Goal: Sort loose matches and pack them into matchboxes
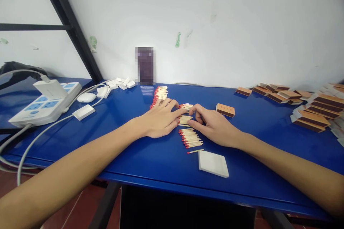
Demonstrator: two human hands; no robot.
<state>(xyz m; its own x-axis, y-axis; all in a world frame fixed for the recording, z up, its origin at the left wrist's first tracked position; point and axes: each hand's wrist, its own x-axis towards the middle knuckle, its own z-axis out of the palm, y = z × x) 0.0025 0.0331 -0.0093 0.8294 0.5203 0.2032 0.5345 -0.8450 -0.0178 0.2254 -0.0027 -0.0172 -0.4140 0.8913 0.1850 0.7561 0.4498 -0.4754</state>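
Red-tipped matches lie in groups on the blue table (150, 157). My left hand (162, 118) rests flat with its fingers spread, partly over the back pile of matches (161, 92). Its index finger and thumb reach the red heads of the middle matches (184, 120). From the other side, my right hand (212, 125) has its index finger and thumb apart at the plain ends of those matches; its other fingers are bent. Closer to me lie a row of matches (190, 137), a single match (195, 151) and a white matchbox tray (213, 164), its inside not visible.
One orange matchbox (225, 110) lies beyond my right hand. Many more matchboxes (311, 118) are heaped at right. White trays (126, 83), a power strip (45, 103), cables and a white case (86, 97) occupy the left. A pixelated dark object (145, 66) leans against the wall.
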